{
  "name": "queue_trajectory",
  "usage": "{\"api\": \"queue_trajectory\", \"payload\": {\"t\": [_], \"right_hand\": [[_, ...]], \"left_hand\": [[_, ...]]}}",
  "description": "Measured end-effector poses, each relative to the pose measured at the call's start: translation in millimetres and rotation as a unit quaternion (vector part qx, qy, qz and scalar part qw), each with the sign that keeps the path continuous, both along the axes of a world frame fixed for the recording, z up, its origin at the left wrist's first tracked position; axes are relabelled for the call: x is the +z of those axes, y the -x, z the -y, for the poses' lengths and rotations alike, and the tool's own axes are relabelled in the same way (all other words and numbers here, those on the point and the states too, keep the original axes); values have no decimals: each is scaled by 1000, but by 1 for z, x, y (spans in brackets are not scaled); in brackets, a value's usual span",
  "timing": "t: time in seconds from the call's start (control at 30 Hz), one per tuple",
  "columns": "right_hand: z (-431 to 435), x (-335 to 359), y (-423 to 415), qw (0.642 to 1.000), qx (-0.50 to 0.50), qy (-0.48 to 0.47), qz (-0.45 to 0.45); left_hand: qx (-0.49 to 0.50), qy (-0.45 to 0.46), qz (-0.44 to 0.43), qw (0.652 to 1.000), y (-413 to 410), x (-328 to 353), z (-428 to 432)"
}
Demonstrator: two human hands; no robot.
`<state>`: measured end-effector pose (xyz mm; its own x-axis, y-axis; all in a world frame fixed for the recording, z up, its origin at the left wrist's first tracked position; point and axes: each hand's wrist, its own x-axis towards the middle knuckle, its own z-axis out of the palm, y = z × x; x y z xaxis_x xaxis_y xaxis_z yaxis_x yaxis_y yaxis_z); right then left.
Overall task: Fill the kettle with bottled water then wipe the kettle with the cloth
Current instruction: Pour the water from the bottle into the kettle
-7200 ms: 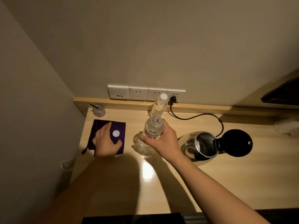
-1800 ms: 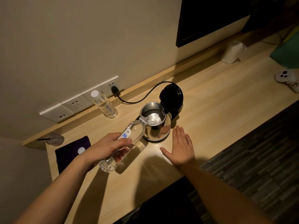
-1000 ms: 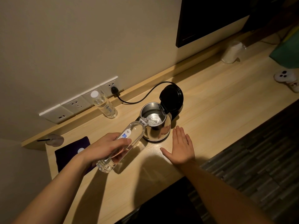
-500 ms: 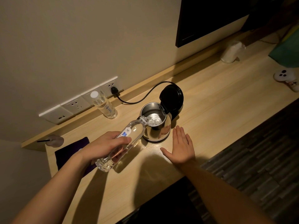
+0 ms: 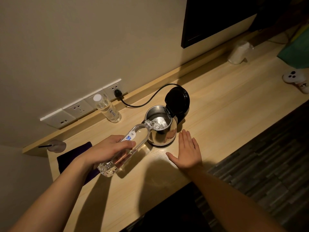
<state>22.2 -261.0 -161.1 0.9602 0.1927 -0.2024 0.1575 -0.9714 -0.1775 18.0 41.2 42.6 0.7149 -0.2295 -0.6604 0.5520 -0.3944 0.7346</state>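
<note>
Hands are seen from the head camera: the left hand (image 5: 109, 150) is clasped round the bottle (image 5: 127, 148), its long axis slanted up-right, mouth over the open kettle (image 5: 161, 129); the right hand (image 5: 187, 151) is laid flat, released, on the bench (image 5: 225, 114) just beside it. The cloth (image 5: 70, 156) is left behind the left wrist.

the steel kettle (image 5: 161, 131) stands upright on the wooden counter, black lid hinged open. a clear water bottle (image 5: 132, 144) (uncapped, blue label) is tilted with its mouth over the kettle's rim, water pouring in. the dark purple cloth (image 5: 71, 156) lies flat to the left.
</note>
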Motion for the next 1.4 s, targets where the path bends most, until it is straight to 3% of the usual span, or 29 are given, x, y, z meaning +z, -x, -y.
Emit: {"api": "queue_trajectory", "payload": {"t": [1.4], "right_hand": [[1,2,0,1000,3,4,-10]], "left_hand": [[-44,-44,20,998,-10,7,-7]]}}
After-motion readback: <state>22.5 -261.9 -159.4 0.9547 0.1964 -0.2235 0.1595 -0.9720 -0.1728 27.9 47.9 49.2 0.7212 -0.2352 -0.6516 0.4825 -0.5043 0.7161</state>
